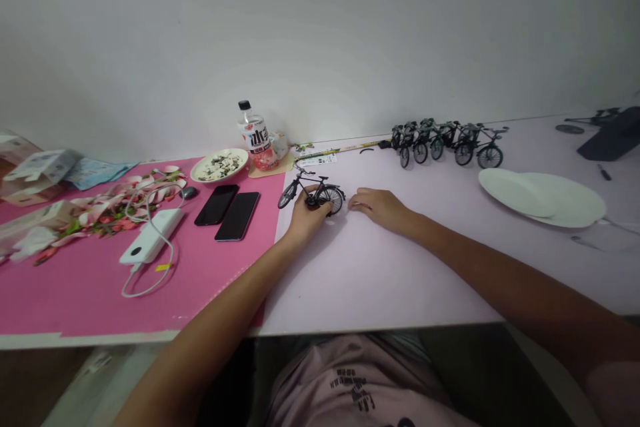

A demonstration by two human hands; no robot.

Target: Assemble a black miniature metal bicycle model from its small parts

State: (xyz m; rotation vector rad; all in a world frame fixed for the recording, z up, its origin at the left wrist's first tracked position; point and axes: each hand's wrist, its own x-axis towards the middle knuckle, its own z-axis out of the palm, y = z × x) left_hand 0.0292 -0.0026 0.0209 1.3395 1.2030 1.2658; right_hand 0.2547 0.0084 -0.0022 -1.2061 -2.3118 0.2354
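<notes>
A small black model bicycle is held by my left hand, its thumb across the lower frame near the rear wheel. The front wheel points left and the handlebar is up. Just right of the rear wheel, my right hand rests low over the pale tabletop with its fingers curled and bunched together. Whether a small part sits between those fingertips I cannot make out. Farther back on the right, several similar model bicycles stand in a row by the wall.
White plates lie at the right, near a dark block. On the pink mat are two phones, a white power bank with cable, and artificial flowers. A bottle and a bowl stand behind.
</notes>
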